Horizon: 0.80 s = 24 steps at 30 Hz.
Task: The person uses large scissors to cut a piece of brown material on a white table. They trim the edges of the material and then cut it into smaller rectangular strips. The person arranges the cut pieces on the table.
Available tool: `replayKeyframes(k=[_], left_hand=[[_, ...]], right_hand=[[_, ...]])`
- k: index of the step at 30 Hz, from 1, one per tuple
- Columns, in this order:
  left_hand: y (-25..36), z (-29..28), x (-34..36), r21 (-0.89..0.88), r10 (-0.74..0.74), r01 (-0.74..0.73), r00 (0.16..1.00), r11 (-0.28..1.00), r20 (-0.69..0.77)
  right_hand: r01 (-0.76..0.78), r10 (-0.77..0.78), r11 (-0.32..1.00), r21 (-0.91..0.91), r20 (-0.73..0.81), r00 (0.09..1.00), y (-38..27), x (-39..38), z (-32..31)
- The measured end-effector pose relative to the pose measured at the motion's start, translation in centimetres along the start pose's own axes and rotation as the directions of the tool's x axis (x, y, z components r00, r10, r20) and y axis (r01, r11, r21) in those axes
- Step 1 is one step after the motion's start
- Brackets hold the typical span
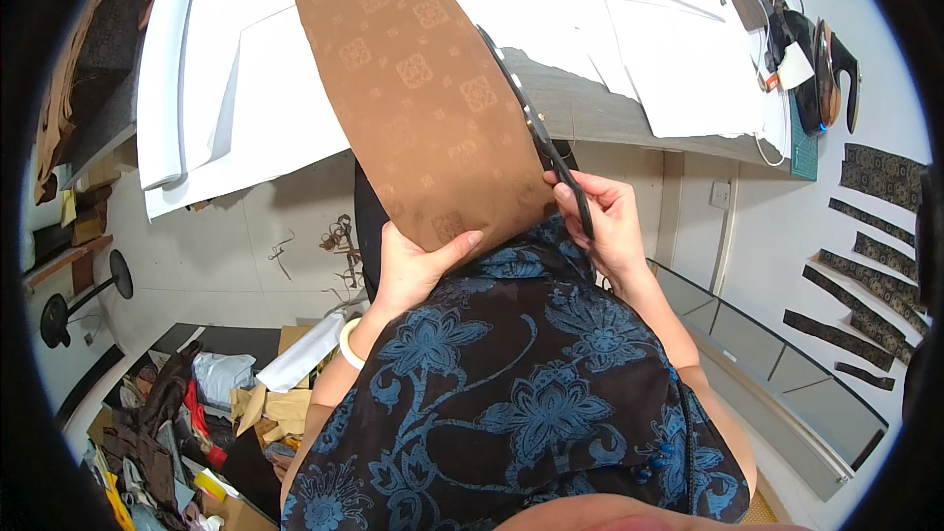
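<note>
The brown patterned cloth (423,108) is laid with its long axis from the desk (580,103) toward the left hand (413,265), by which its near end is pinched, thumb on top. The black scissors (544,141) are gripped by the right hand (612,221), along the cloth's right edge, which is nearer to this hand. At lower left, mixed scraps (167,413) are heaped; how they are contained cannot be told.
</note>
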<state>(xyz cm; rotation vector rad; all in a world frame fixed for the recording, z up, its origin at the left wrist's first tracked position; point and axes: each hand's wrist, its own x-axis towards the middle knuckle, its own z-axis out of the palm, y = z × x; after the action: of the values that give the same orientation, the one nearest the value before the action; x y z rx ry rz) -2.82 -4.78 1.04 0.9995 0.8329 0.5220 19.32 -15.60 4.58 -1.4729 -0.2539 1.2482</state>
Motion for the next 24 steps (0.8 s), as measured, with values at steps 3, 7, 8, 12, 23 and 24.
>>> replayKeyframes(k=[3, 7, 8, 12, 23, 24], left_hand=[[0.1, 0.1, -0.1, -0.026, 0.0, 0.0, 1.0, 1.0, 0.019], [0.0, 0.0, -0.2, -0.045, 0.003, -0.001, 0.999, 0.999, 0.036], [0.0, -0.1, -0.2, -0.055, 0.003, -0.002, 1.0, 0.998, 0.028], [-0.2, 0.1, -0.2, -0.092, 0.016, -0.015, 1.0, 0.996, 0.003], [-0.7, -1.0, -0.5, -0.314, -0.1, 0.132, 0.988, 0.94, 0.118], [-0.6, -1.2, -0.6, -0.413, -0.082, 0.118, 0.991, 0.903, 0.105]], right_hand=[[0.014, -0.016, 0.999, 0.046, 0.04, 0.999, -0.2, 0.7, -0.4], [0.027, -0.028, 0.999, 0.023, 0.033, 0.999, -0.6, 1.5, 0.3], [0.03, -0.031, 0.999, 0.024, 0.029, 0.999, -0.6, 1.4, 0.4], [0.102, -0.101, 0.995, 0.021, -0.022, 0.995, -0.8, 1.1, -0.2], [0.252, -0.253, 0.967, -0.049, -0.033, 0.967, -0.4, 1.7, 1.5], [0.227, -0.228, 0.973, -0.045, 0.003, 0.974, -0.6, 1.7, 1.2]])
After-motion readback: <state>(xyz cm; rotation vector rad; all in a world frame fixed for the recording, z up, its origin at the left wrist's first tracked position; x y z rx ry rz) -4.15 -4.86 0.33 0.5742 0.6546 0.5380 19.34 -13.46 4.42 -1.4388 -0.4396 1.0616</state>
